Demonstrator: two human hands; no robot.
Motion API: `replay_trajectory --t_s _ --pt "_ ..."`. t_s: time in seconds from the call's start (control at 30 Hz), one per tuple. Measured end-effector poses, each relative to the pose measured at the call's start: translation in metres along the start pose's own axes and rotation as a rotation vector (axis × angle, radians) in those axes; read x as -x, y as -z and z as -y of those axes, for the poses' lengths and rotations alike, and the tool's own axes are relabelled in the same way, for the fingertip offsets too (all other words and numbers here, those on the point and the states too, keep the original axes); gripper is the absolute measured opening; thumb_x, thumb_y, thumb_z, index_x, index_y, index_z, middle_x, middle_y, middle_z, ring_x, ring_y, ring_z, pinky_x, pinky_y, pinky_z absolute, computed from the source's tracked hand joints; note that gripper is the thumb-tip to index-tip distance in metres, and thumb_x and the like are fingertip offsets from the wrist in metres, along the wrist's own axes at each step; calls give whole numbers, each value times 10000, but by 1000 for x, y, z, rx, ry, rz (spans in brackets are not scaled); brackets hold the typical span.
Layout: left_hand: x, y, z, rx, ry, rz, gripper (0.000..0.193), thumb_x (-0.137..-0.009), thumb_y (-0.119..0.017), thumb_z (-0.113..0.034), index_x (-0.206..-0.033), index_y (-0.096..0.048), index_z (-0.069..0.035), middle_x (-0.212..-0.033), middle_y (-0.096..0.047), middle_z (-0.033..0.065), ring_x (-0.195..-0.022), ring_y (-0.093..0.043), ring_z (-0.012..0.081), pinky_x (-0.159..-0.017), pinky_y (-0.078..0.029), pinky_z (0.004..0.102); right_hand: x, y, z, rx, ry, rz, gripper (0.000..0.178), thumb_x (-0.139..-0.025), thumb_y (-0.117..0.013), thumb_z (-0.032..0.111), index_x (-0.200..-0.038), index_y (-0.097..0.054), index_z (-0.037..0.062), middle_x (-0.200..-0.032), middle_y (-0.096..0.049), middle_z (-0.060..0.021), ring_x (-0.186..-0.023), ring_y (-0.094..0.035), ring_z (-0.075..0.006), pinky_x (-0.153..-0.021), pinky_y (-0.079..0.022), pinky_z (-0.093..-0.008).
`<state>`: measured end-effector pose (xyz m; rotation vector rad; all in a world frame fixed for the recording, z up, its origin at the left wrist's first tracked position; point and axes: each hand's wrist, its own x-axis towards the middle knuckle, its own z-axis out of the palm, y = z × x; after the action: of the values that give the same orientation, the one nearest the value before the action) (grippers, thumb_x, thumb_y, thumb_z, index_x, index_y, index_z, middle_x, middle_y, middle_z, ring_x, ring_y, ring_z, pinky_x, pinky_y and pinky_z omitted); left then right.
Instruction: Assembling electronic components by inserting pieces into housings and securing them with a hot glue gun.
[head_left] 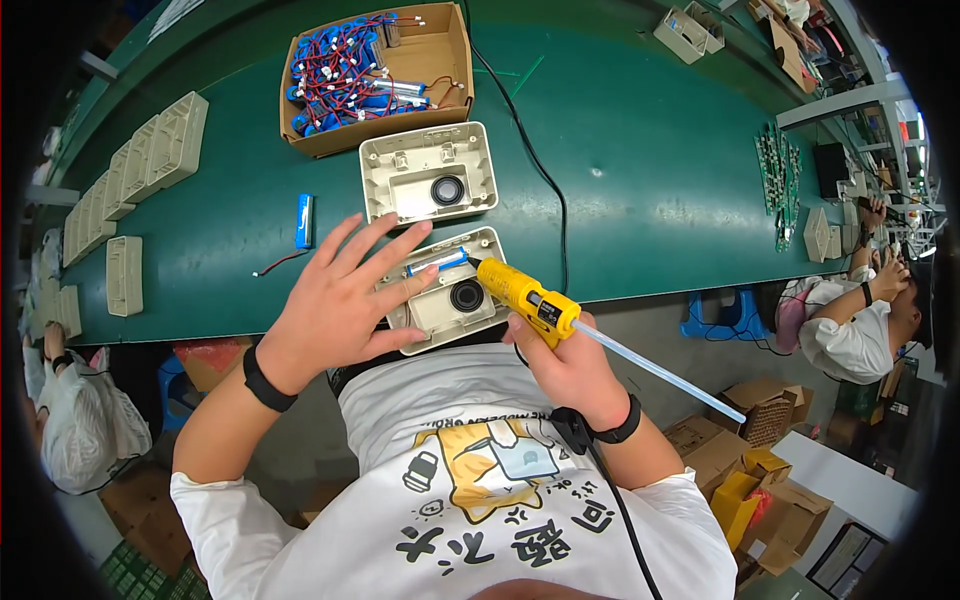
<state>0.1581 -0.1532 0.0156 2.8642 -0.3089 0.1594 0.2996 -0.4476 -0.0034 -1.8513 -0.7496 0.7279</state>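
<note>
My right hand grips a yellow hot glue gun with a long clear glue stick out of its back. The gun's dark nozzle meets the right end of a blue battery lying in a cream plastic housing at the table's near edge. My left hand is spread over the housing's left side, fingers apart, a fingertip by the battery. A round black speaker sits in this housing. Just beyond stands a second cream housing with its own round speaker.
A cardboard box of wired blue batteries stands at the back. One loose battery lies left. Cream housings line the far left; green circuit boards lie right. A black cable crosses the green table. Co-workers sit at both sides.
</note>
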Motion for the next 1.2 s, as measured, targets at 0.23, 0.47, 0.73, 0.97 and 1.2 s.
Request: replay_trajectory --t_s 0.23,0.47,0.73,0.97,1.2 --pt "24 -18 -16 54 176 -91 868 -799 -887 -739 -1501 -766 -243 -1790 -483 178 -1568 -506 424 -1311 -367 612 1 -2 4 39 -27 -16 153 -1115 -731 95 -1162 -772 -45 -797 -740 -33 -699 -658 -103 -636 -518 -306" --pt "31 -45 -42 130 462 -237 903 -644 -1051 -460 -1488 -784 -276 -1635 -573 222 -1479 -543 461 -1271 -378 577 5 3 14 -82 -185 -16 167 -1113 -735 93 -1191 -762 -52 -828 -743 -29 -703 -659 -94 -635 -508 -293" --pt "32 -61 -50 287 438 -459 759 -631 -1077 -307 -1344 -819 -258 -1551 -618 189 -1390 -629 429 -1149 -518 532 0 4 35 13 134 81 137 -1088 -716 44 -1187 -759 -42 -921 -739 -68 -758 -653 -160 -700 -521 -327" --pt "24 -72 -71 376 339 -702 729 -621 -1062 -179 -1305 -821 -253 -1578 -593 198 -1407 -660 436 -1131 -596 512 2 0 39 43 225 136 142 -1018 -729 -9 -1156 -739 -44 -938 -676 -127 -788 -643 -252 -736 -518 -355" --pt "25 -71 -74 332 242 -714 731 -613 -1035 -135 -1305 -837 -266 -1600 -573 192 -1420 -658 452 -1156 -599 535 8 5 39 24 260 144 159 -991 -754 -19 -1146 -734 -47 -915 -690 -135 -746 -640 -248 -701 -514 -353"
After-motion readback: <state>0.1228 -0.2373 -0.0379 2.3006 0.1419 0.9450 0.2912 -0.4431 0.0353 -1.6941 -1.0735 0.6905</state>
